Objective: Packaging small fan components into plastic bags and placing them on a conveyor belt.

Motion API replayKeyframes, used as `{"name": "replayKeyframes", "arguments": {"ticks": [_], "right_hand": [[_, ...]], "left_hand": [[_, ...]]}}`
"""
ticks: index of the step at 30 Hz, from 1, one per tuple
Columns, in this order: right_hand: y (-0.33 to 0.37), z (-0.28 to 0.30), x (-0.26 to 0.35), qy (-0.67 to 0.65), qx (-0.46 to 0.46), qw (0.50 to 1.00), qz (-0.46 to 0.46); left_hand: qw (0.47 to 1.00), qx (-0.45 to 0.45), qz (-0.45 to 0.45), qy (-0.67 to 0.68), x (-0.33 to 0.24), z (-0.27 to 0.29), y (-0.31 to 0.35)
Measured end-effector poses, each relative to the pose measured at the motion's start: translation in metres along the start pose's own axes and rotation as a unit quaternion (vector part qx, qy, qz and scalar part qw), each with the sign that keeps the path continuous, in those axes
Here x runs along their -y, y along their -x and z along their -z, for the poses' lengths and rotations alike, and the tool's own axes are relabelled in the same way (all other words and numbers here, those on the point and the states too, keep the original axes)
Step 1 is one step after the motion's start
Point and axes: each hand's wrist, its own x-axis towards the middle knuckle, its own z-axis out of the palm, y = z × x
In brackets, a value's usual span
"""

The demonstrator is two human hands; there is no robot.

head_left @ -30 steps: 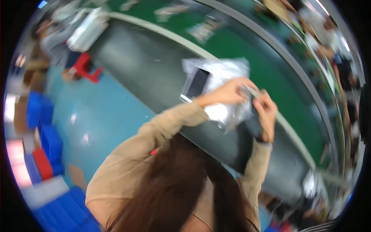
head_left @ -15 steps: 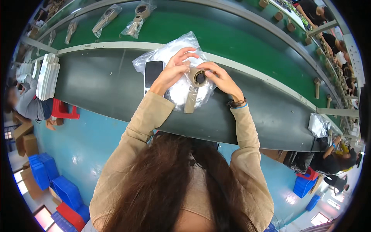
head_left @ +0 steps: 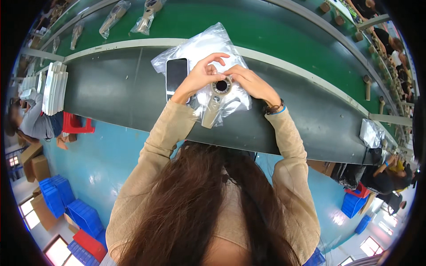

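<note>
And here are the hands, meeting over the middle of the tabletop (head_left: 106, 91)! The left hand (head_left: 202, 79) comes in with its index finger bent up clear and its thumb reaching the upper rim of a beige handheld device (head_left: 210, 113) with a round, dark-centred head. From the other side the right hand (head_left: 254, 83), a dark bracelet (head_left: 272, 107) at its wrist, bends its fingertips over that same rim. Contact at the head, yes; whether either hand grips the device or only the film around it, I cannot tell!

The device sits between and below the hands, its handle slanting toward the person, with crinkled clear plastic bags (head_left: 216, 37) spread beneath and behind. Just left of it lies a phone (head_left: 177, 75), white-edged, dark screen up, right by the left wrist.

Look past the pale rail (head_left: 126, 44): a green belt (head_left: 266, 29) carries more beige devices in clear wrapping (head_left: 114, 18) at upper left. Far left on the tabletop, a stack of white slabs (head_left: 55, 91); over at the right end, a crumpled clear packet (head_left: 371, 133). Down on the floor, a red stool (head_left: 77, 124) and blue crates (head_left: 84, 217)!
</note>
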Motion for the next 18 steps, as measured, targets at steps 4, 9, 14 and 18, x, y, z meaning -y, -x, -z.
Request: {"name": "replayKeyframes", "arguments": {"ticks": [4,9,14,18], "right_hand": [[0.012,0.010,0.024,0.200,-0.004,0.979,0.046],[0.018,0.009,0.038,0.169,0.061,0.981,0.074],[0.022,-0.008,0.028,0.049,-0.057,0.995,0.060],[0.016,-0.015,0.027,0.063,-0.128,0.988,0.057]], "left_hand": [[0.999,-0.044,-0.006,0.027,0.004,0.000,0.007],[0.993,-0.096,-0.069,0.002,0.013,-0.006,0.010],[0.989,-0.117,-0.092,0.002,0.010,-0.005,0.010],[0.991,-0.113,-0.065,0.030,0.012,0.001,0.009]]}}
